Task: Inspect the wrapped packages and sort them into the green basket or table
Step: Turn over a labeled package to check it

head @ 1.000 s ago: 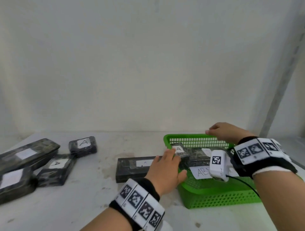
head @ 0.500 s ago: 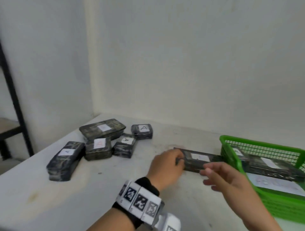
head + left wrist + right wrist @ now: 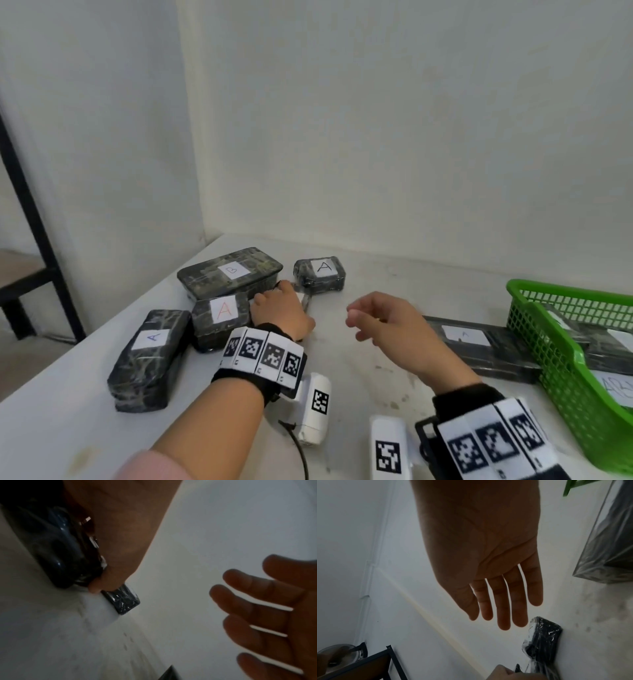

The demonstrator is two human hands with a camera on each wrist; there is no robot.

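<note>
Wrapped packages sit in a bunch at the table's [image 3: 376,363] far left: a big B-labelled one [image 3: 230,274], a small A-labelled package [image 3: 320,274] and two more A ones [image 3: 221,317]. Left hand [image 3: 282,313] is curled onto a package [image 3: 306,300] mostly hidden under it. Right hand [image 3: 387,325] hovers beside it, fingers loose, holding nothing. A long package [image 3: 479,346] lies against the green basket [image 3: 561,346].
</note>
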